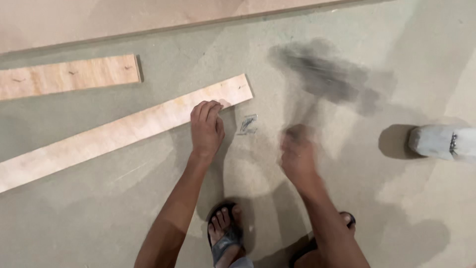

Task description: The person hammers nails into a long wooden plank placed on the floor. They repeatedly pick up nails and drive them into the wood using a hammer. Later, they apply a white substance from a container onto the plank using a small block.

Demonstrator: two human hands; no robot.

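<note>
We press our left hand (207,128), fingers flat and open, on the long plywood strip (124,131) to steady it on the floor (148,208); our right hand (296,155) is blurred, its grip unclear.

One item only. Small clear plastic packet (247,124): we log it lying flat on the grey-green floor, between our left hand (206,130) and our right hand (296,155), just beside the left hand's fingers and slightly above the right. Roughly rectangular, transparent with a glossy sheen, holding thin dark pieces too small for us to identify. We find no labels, signs or screens anywhere in view.
</note>
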